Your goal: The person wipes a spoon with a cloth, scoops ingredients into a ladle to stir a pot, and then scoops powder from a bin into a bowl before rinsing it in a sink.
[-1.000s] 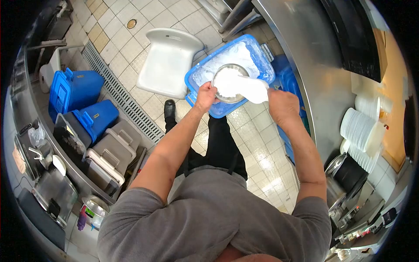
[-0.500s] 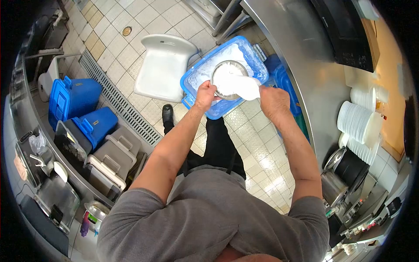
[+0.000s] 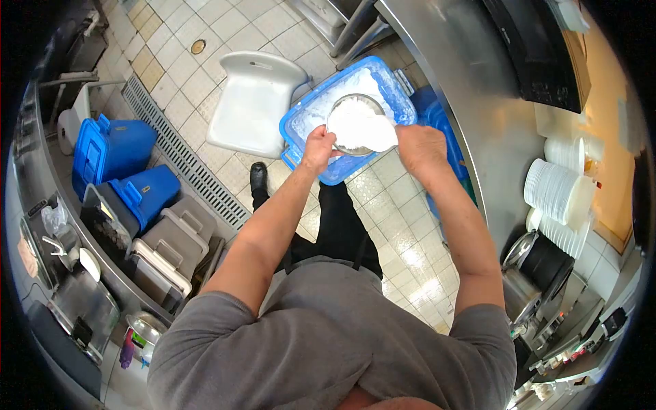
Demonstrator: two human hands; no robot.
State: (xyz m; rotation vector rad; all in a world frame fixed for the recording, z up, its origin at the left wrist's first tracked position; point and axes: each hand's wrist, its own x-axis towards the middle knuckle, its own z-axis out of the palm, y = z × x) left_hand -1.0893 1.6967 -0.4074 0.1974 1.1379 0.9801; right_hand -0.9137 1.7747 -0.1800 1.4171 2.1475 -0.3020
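Observation:
My left hand (image 3: 318, 149) grips the near-left rim of a round metal bowl (image 3: 375, 104), with the thumb on top. White powder (image 3: 352, 117) fills much of the bowl. In my right hand (image 3: 421, 150), closed round its handle end, is a white scoop (image 3: 383, 134) that reaches in over the bowl's right side. The handle itself is hidden in my fingers. Beneath both hands stands a blue tub (image 3: 335, 176), tilted in view, with more white powder (image 3: 365, 80) spread inside it.
A white chair (image 3: 249, 109) stands left of the tub. To the right runs a steel counter (image 3: 471, 102) with stacked white plates (image 3: 550, 191). Blue lidded bins (image 3: 113, 154) and grey bins (image 3: 174, 239) line the left, by a floor drain (image 3: 181, 154).
My right hand has moved slightly left, bringing the scoop further over the bowl. More white powder now shows in the bowl. My left hand still holds the rim.

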